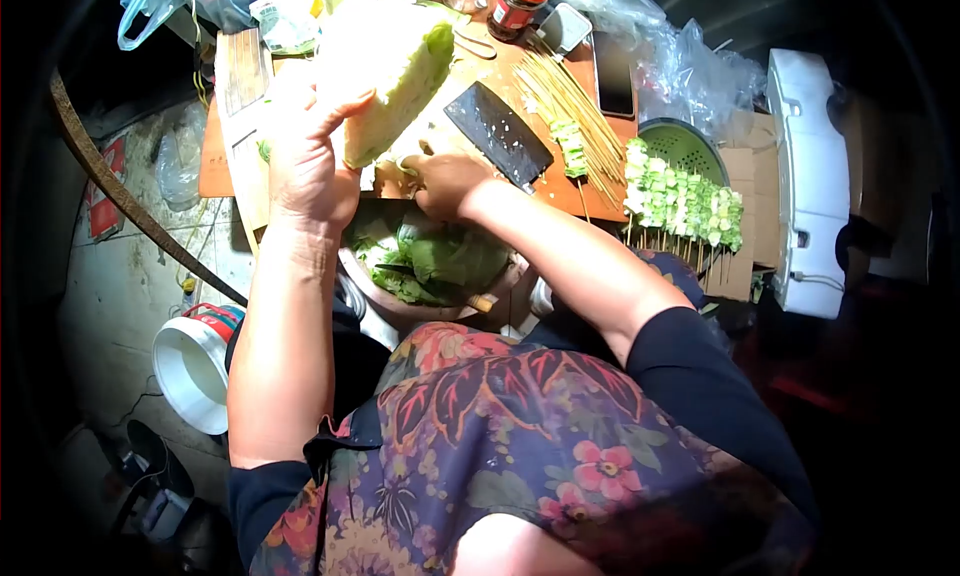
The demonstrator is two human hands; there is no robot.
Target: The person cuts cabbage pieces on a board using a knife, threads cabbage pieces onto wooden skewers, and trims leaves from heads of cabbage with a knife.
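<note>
My left hand (308, 161) is raised over the left part of the work board, closed on a large cut piece of pale cabbage (395, 81). Just below the cabbage, my right hand (447, 182) is low over the board's near edge. Its fingers are curled in, and whatever they hold is too small to make out. A cleaver (498, 134) with a dark blade, dotted with cabbage bits, lies flat beyond my right hand. Under both hands sits a basin (365, 294) of loose green cabbage leaves (445, 256).
Bamboo skewers (585, 126) lie right of the cleaver, one threaded with cabbage (568, 148). Several filled skewers (685, 201) rest by a green colander (690, 141). A red-lidded jar (520, 6) and a phone (614, 74) stand farther back. A white bucket (190, 376) is at lower left.
</note>
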